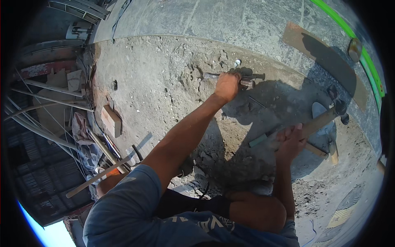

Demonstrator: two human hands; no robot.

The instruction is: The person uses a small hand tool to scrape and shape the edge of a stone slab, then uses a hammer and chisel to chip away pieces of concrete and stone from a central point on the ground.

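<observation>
My left hand (pixel 227 87) is closed in a fist low over the broken concrete, around a rusty metal bar (pixel 210 75) whose ends show on both sides. Just right of the fist, a second short rusty piece (pixel 248 83) sticks out; its join to the bar is hidden. My right hand (pixel 289 143) wraps round the wooden handle of a hammer (pixel 319 122), its dark head up and to the right. Beneath that hammer lies a trowel (pixel 333 153) with a wooden handle, partly covered. A pale green strip (pixel 258 140) and a wooden stick (pixel 316 150) lie near my right hand.
A brown board (pixel 299 38) lies at the far right beside a bright green band (pixel 335 15). At left are a pale block (pixel 111 120), a second long-handled hammer (pixel 98 178) and several pipes (pixel 51 131). Rubble (pixel 210 158) covers the ground before my knees.
</observation>
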